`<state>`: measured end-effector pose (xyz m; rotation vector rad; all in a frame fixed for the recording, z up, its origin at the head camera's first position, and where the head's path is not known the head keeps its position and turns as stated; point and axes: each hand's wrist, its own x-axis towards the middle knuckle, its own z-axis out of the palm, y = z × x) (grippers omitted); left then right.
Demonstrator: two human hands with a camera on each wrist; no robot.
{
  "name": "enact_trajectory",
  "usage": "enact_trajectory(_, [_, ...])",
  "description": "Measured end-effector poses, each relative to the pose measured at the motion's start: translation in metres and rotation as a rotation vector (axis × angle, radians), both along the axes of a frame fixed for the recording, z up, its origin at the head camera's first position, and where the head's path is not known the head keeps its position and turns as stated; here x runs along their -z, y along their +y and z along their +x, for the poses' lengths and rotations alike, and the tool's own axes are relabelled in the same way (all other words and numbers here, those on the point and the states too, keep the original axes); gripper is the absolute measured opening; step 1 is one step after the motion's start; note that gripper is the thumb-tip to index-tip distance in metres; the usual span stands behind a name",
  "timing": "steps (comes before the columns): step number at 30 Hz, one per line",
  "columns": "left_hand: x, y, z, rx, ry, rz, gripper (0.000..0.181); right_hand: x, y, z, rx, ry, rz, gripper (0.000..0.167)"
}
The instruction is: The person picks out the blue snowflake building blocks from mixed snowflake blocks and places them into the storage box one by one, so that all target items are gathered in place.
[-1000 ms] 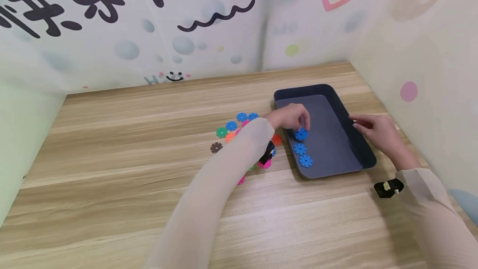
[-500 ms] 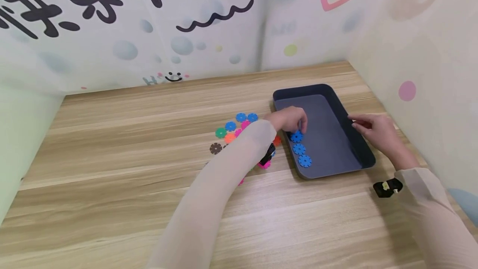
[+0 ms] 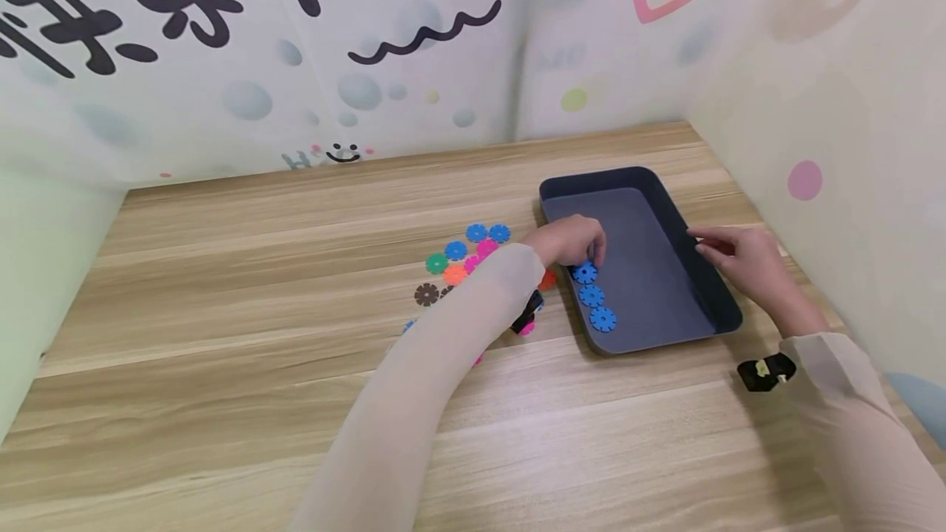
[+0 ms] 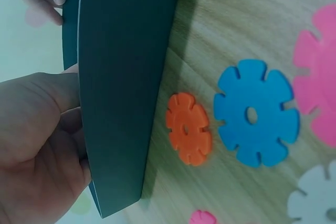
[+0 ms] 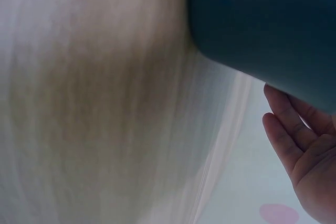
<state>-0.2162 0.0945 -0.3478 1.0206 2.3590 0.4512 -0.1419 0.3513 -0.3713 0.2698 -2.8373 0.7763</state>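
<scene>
The left hand (image 3: 572, 240) reaches over the left wall of a dark grey tray (image 3: 650, 269). Its curled fingers hold a blue notched plastic disc (image 3: 585, 272) low at the tray floor. Two more blue discs (image 3: 597, 307) lie flat in the tray in a row with it. In the left wrist view the wall hides the left fingertips. At the opposite side, the right hand (image 3: 754, 261) holds the rim with thumb and index finger. Other fingers (image 5: 289, 129) of that hand show fairly straight beside the tray in the right wrist view.
Left of the tray, several loose discs are spread on the wooden table (image 3: 259, 310), including green (image 3: 437, 263), brown (image 3: 426, 295) and orange (image 4: 189, 128) ones. The left sleeve (image 3: 443, 351) covers part of them. Printed walls stand behind and at both sides.
The left hand has lowered slightly toward the tray's left wall, and its blue disc now lies nearly flat in line with the other two. The right hand stays at the rim.
</scene>
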Motion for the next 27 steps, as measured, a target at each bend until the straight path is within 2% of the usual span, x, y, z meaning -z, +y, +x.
enact_trajectory(7, [-0.001, -0.001, 0.001, 0.001, 0.016, -0.001, 0.03, 0.001, 0.001, -0.002, -0.019, 0.014, 0.001, 0.024])
enact_trajectory(13, [-0.003, -0.002, -0.001, 0.007, 0.031, 0.038, 0.027, 0.0, 0.0, -0.001, 0.006, 0.005, 0.009, 0.024])
enact_trajectory(22, [-0.008, -0.015, 0.0, 0.044, 0.064, 0.175, 0.017, 0.0, -0.001, 0.001, -0.001, 0.007, -0.001, 0.024])
enact_trajectory(27, [-0.01, -0.028, 0.005, 0.029, 0.06, 0.252, 0.016, 0.001, -0.001, 0.0, 0.005, 0.003, -0.001, 0.024])
